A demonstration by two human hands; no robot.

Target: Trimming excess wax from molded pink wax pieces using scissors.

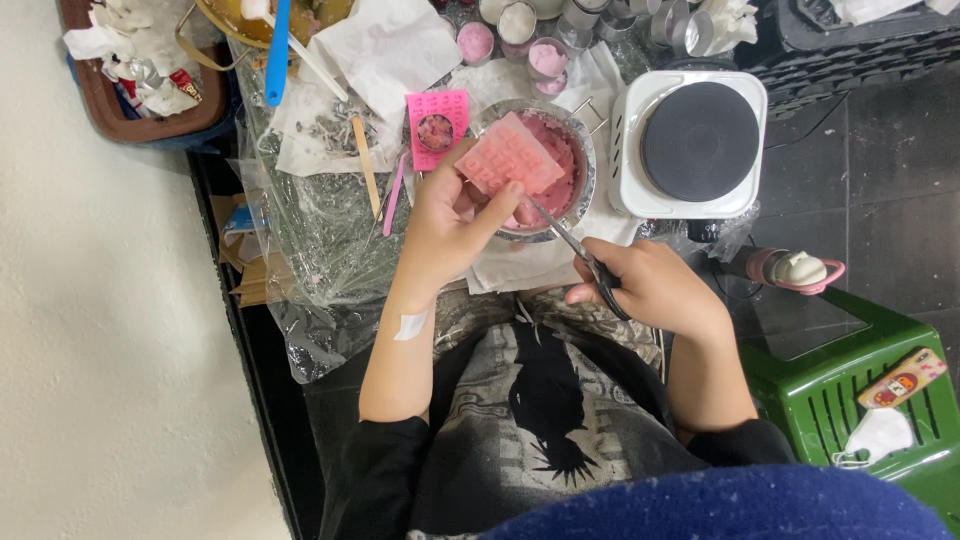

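Nearest the camera lay a dark blue fabric edge (720, 505) and, just beyond it, the person's black-and-grey printed top (530, 400) with both forearms reaching forward from it. The left hand (450, 225) was closed around a pale pink slab mould (510, 155), thumb and fingers pinching its near edge so that it stood tilted over a round metal bowl (535, 170) of pink material. The right hand (650, 285) was curled shut on the handles of a pair of scissors (570, 245), whose slim blades pointed up and left, their tip at or just under the mould's lower corner; whether the tip touched it could not be told.

The mould looked light and flexible, probably silicone, with a grid of small cells, so it would likely bend if gripped at one corner only; holding it along an edge with the thumb across the face seemed the steadier hold. Any filling in the cells looked soft or waxy and might crumble or smear under a sharp point. The bowl would likely be smooth and could slide on the paper beneath it.

Left of the bowl sat a brighter pink mould (437, 128), a wooden stick (365, 165) and crumpled clear plastic sheeting (320, 230) over the desk. Right of it stood a white single hotplate (690, 140), and further right a green plastic stool (860, 390). Small metal cups (530, 40) lined the far side.
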